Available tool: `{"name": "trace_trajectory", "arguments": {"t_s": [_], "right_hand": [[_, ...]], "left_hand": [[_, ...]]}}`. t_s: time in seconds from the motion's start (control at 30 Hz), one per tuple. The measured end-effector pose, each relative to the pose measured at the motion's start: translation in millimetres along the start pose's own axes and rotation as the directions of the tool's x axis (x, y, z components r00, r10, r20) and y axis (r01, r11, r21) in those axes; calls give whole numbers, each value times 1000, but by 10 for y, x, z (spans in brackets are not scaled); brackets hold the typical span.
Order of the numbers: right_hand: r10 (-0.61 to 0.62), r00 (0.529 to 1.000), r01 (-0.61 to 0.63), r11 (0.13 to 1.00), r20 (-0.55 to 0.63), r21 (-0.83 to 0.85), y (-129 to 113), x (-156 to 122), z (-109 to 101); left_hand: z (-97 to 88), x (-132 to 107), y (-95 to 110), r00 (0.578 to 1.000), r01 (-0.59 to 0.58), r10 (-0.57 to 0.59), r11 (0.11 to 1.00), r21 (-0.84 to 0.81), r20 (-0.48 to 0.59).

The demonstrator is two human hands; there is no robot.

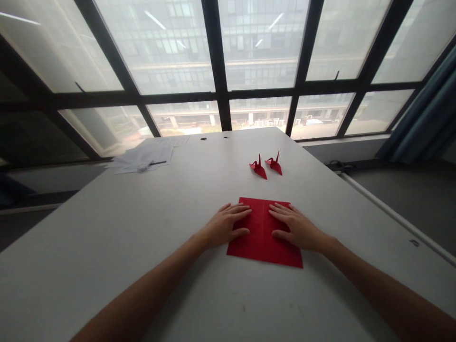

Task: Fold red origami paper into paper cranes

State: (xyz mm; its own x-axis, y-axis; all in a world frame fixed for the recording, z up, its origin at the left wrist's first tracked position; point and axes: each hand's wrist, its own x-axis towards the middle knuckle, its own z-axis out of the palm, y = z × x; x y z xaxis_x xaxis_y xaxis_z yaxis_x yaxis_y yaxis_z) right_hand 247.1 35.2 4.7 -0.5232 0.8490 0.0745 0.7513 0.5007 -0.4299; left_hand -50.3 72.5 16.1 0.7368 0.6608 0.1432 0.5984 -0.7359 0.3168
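A square sheet of red paper [262, 237] lies flat on the white table [142, 228], with a crease running down its middle. My left hand [224, 224] rests flat on the sheet's left edge, fingers stretched out. My right hand [295, 227] lies flat on the sheet's right half, fingers also extended. Neither hand holds anything. Beyond the sheet stand two small folded red paper cranes, one crane [258, 168] on the left and the other crane [274, 164] just to its right.
A loose pile of white papers [144, 156] with a pen lies at the table's far left. Two small dark holes [204, 139] sit near the far edge. Large dark-framed windows [221, 90] stand behind the table. The floor drops off on the right.
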Motion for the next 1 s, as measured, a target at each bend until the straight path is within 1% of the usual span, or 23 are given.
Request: {"name": "trace_trajectory", "arguments": {"t_s": [0.07, 0.27, 0.47, 0.63, 0.7, 0.83, 1.0], "right_hand": [[20, 1000, -20, 1000, 3, 13, -3, -7, -4], [2, 1000, -3, 1000, 17, 28, 17, 5, -18], [-18, 1000, 17, 998, 8, 64, 32, -11, -59], [-4, 1000, 4, 997, -7, 82, 53, -19, -81], [0, 999, 3, 997, -43, 78, 52, -18, -75], [30, 986, -16, 996, -165, 86, 25, -7, -42], [-4, 963, 29, 996, -269, 87, 10, 12, -32]], "left_hand": [[4, 0, -2, 1000, 12, -12, 1000, -6, 4], [25, 7, -17, 999, 25, -26, 999, -32, -40], [93, 8, -92, 989, 8, -15, 999, -51, -147], [130, 25, -151, 978, -31, 5, 992, -122, -208], [131, 34, -155, 975, -36, 4, 989, -142, -222], [127, 39, -146, 966, -49, 0, 982, -184, -258], [120, 29, -131, 951, -29, -36, 978, -205, -306]]}}
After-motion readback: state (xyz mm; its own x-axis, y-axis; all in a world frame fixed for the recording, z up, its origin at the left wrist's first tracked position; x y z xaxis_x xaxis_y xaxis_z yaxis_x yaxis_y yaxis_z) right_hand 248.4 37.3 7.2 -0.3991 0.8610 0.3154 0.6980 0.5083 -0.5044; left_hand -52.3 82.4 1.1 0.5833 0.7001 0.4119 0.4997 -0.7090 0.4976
